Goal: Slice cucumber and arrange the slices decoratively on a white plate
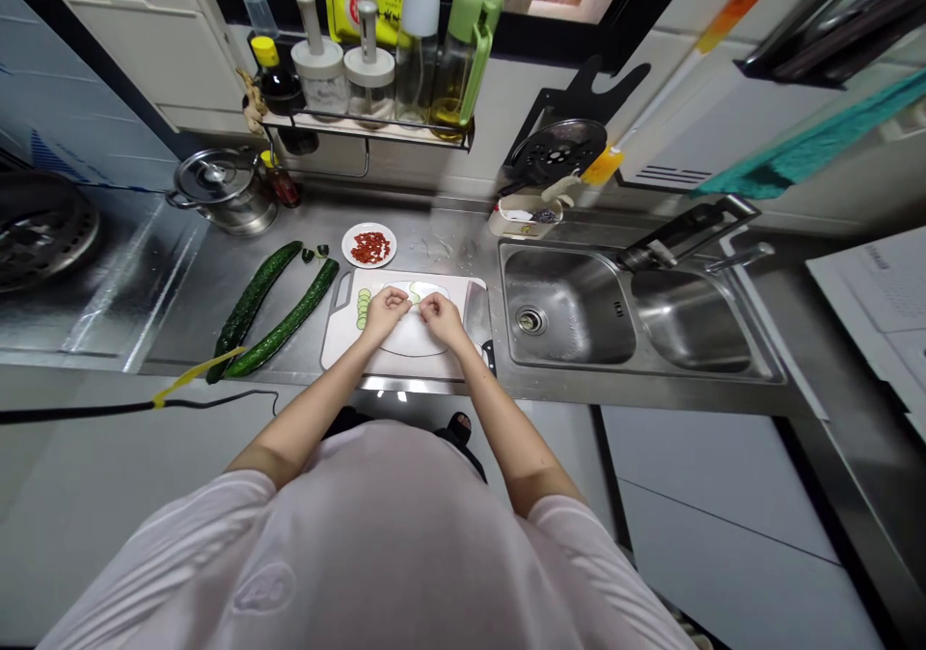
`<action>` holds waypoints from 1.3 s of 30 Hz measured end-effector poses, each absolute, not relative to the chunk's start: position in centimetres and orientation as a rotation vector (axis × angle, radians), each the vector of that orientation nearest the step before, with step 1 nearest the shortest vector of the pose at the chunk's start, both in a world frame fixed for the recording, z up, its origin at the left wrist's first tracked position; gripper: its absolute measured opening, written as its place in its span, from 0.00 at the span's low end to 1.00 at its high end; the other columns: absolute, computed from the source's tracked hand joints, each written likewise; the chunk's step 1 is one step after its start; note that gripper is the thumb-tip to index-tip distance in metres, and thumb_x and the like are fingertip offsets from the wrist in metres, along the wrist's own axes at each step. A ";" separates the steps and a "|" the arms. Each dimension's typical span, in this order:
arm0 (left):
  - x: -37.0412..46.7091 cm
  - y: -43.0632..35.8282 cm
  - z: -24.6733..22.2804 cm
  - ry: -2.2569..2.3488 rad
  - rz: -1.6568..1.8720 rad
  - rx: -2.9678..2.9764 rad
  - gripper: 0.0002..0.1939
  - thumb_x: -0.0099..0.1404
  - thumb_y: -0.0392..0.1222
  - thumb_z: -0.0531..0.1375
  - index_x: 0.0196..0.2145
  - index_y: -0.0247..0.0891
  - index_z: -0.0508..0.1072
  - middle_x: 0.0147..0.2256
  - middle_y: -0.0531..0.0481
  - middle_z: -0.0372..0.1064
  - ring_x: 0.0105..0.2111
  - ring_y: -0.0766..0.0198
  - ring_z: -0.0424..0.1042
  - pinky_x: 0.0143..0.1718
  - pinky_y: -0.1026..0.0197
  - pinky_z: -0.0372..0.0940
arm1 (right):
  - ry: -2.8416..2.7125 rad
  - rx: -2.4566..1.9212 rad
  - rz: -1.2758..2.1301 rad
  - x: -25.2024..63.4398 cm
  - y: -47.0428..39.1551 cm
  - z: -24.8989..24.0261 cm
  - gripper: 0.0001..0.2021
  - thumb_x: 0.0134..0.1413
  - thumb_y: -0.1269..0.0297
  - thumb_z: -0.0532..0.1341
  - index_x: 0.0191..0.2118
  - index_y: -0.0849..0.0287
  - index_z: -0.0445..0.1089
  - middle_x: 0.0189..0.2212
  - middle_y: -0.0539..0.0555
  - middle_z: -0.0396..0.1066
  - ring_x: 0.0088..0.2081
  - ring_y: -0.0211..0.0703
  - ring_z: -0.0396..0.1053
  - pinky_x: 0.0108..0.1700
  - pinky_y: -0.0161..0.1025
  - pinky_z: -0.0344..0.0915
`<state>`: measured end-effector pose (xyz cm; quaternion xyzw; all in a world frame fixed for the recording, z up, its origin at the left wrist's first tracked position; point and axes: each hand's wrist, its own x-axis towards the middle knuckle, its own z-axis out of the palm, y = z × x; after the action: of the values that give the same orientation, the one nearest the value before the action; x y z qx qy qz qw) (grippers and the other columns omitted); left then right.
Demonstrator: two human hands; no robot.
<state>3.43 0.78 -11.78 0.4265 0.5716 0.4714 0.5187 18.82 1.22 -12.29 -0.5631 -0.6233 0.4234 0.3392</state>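
Observation:
My left hand [387, 311] and my right hand [441, 318] are close together over a white plate [412, 343], both with fingers pinched. A small pale green cucumber slice [415, 305] shows between the fingertips, partly hidden by them. Just beyond it, a curved cucumber slice [415, 288] lies on the plate. The plate rests on a white cutting board [340, 341]. Left of my left hand, a row of overlapping cucumber slices [363, 309] lies on the board. A knife [477, 314] with a black handle lies along the board's right side.
Two long cucumbers [253, 298] lie to the left, with cut ends [314, 253] nearby. Behind the board stands a small plate of chopped red pieces [370, 245]. A lidded pot [224, 192] is back left; a double sink [568, 308] is at right. A bottle shelf [368, 129] hangs behind.

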 end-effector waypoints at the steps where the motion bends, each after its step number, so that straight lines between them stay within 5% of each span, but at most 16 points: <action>1: 3.4 1.4 -12.2 1.408 1.122 1.062 0.10 0.48 0.41 0.65 0.29 0.38 0.70 0.24 0.55 0.66 0.24 0.69 0.64 0.26 0.66 0.58 | -1.685 -1.504 1.044 19.0 1.9 -12.4 0.04 0.51 0.63 0.56 0.31 0.56 0.66 0.25 0.48 0.69 0.28 0.39 0.66 0.34 0.36 0.62; 11: 3.4 5.1 -14.3 1.783 0.785 1.429 0.04 0.50 0.38 0.63 0.27 0.40 0.75 0.25 0.51 0.71 0.27 0.64 0.66 0.32 0.63 0.56 | -2.143 -1.740 0.725 18.8 6.3 -12.9 0.06 0.55 0.70 0.55 0.34 0.57 0.69 0.31 0.57 0.73 0.33 0.45 0.67 0.34 0.36 0.57; 24: 3.8 5.8 -13.4 1.961 0.450 1.618 0.08 0.57 0.38 0.59 0.34 0.42 0.77 0.34 0.50 0.75 0.37 0.62 0.71 0.40 0.64 0.60 | -2.449 -1.923 0.607 18.0 7.8 -12.5 0.12 0.62 0.66 0.49 0.47 0.60 0.67 0.43 0.61 0.72 0.42 0.49 0.69 0.41 0.39 0.61; 39: 3.9 5.9 -13.3 1.953 0.354 1.803 0.10 0.60 0.37 0.56 0.37 0.42 0.76 0.37 0.47 0.74 0.39 0.59 0.71 0.39 0.62 0.61 | -2.584 -1.898 0.497 17.6 7.7 -12.0 0.15 0.63 0.71 0.48 0.52 0.61 0.62 0.46 0.63 0.70 0.47 0.48 0.67 0.46 0.40 0.61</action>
<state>3.88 5.88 -13.29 0.6547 0.7092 0.1287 0.2278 17.57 7.68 -11.97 -0.5843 -0.7954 0.1530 -0.0515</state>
